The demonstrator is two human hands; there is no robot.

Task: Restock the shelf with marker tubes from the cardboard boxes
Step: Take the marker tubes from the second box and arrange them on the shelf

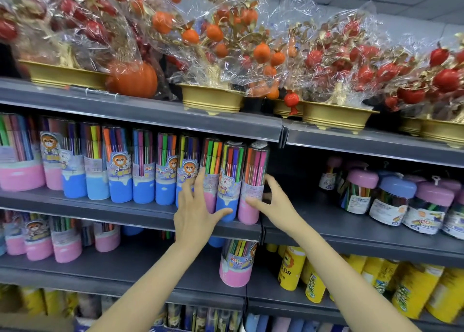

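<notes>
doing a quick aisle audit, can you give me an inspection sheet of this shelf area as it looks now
surface: grey middle shelf, row of tubes along its front edge
job's things: pink-based marker tube at row's right end, blue-based tube beside it
clutter: pink and blue lidded jars on next bay
grippers: left hand fingers spread on the tubes; right hand touching the pink-based marker tube's right side
cables: nothing seen
surroundings: wrapped fruit trees in gold pots above, yellow tubes below; cardboard boxes not in view
</notes>
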